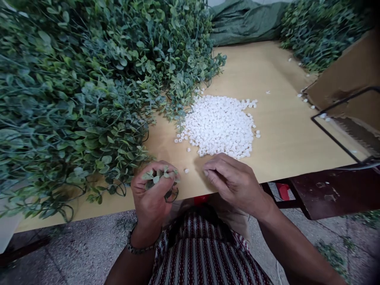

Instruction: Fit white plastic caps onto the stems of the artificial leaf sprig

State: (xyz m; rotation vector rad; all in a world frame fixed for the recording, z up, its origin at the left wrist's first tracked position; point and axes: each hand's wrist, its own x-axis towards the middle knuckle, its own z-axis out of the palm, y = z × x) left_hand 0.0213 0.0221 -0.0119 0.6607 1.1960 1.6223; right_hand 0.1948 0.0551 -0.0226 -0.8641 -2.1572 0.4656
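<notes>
My left hand (152,194) is closed around a small green leafy sprig (160,174) at the near edge of a light wooden table (279,130). My right hand (234,180) rests beside it with fingers curled and thumb against forefinger; whether a bead is pinched there I cannot tell. Just beyond both hands lies a heap of small white beads (219,124), and one loose bead (186,171) sits between the hands.
A big pile of artificial green foliage (83,91) covers the table's left half. More foliage (320,31) and a green cloth (246,21) lie at the back. A cardboard box (353,75) and a black wire frame (341,126) stand right.
</notes>
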